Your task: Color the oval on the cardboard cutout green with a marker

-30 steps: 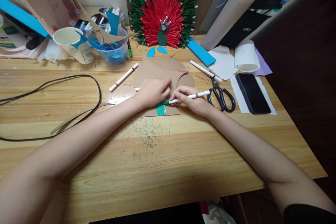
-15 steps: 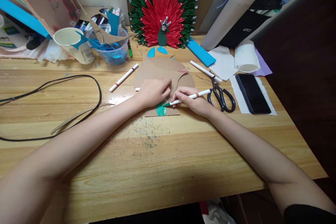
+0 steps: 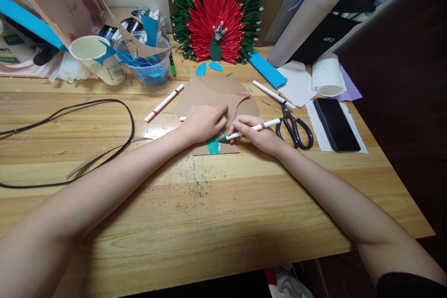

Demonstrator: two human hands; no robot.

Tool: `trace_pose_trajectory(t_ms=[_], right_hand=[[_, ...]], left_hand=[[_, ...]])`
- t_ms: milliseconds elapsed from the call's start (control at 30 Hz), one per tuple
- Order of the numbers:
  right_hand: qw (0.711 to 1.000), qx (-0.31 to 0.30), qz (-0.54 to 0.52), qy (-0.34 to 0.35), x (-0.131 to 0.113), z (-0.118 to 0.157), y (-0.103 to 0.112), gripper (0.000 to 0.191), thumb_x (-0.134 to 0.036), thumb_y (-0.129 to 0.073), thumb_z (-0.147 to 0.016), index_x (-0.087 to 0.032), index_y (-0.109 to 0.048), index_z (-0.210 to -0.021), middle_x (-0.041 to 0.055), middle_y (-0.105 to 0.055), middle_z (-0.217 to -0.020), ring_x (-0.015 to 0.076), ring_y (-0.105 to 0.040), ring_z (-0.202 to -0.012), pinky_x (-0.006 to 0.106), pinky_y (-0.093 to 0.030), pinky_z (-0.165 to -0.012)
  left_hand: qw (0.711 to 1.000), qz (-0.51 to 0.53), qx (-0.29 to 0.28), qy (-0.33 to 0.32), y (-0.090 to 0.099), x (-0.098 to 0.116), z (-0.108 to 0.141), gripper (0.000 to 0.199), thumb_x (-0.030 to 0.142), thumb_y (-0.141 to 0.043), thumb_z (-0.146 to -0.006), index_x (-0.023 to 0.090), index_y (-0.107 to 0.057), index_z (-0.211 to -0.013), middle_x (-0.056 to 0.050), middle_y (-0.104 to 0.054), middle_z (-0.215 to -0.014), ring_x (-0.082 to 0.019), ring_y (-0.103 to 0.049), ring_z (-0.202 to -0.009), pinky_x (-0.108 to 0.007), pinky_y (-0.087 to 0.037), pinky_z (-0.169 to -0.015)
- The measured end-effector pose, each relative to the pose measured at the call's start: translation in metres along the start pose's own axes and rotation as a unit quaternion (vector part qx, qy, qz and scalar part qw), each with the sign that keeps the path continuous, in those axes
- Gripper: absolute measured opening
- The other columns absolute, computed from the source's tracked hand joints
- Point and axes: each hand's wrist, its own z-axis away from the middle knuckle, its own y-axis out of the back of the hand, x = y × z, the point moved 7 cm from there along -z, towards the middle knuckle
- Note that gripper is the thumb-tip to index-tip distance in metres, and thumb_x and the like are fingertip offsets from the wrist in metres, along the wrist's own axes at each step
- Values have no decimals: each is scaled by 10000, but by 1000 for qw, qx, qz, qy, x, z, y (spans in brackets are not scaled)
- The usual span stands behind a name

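Note:
My right hand point(image 3: 253, 134) grips a white marker point(image 3: 267, 125) with a brown band, its green tip at the edge of a small rounded piece coloured green point(image 3: 213, 145). That piece lies on a sheet of brown cardboard point(image 3: 217, 87). Curled closed, my left hand point(image 3: 206, 122) rests on the cardboard just above the green piece and covers its upper part. What its fingers hold, if anything, is hidden. A white marker end pokes out beside the left wrist. Black-handled scissors point(image 3: 293, 125) lie right of my right hand.
Capped markers lie on the table, one to the left point(image 3: 164, 103). Behind stand a paper cup point(image 3: 98, 60), a plastic tub point(image 3: 145, 67) and a red and green peacock craft point(image 3: 216, 18). A phone point(image 3: 336, 125) lies right; a black cord point(image 3: 131, 116) loops left.

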Motion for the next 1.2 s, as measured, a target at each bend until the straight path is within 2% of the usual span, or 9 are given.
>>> trace_pose_trajectory(t_ms=[367,600,1200], right_hand=[[1000,17,-5,6,-1,1,0,261,-371,-519,-914,-163,-608,-784,10,-648,-715,110,-624,-675,237,-481,-629],[1000,3,-2,-3,-1,0,0,310,-408,-504,-912,-164,-592,-743,16,-653,-684,113,-619,-633,242,-487,-603],[1000,10,10,-1,-1,0,0,294,-394,-501,-917,-165,-604,-764,17,-658,-699,117,-614,-653,246,-483,-624]], left_hand=[[1000,4,6,-3,-1,-1,0,281,295,-335,-890,194,-591,-942,-51,-689,-820,-167,-605,-705,-269,-267,-553],[1000,-1,5,-1,0,0,0,276,290,-338,-887,191,-590,-942,-54,-692,-826,-164,-599,-701,-271,-248,-548],[1000,4,4,0,-1,0,0,289,291,-332,-890,190,-594,-958,-55,-689,-833,-175,-613,-730,-275,-282,-565]])
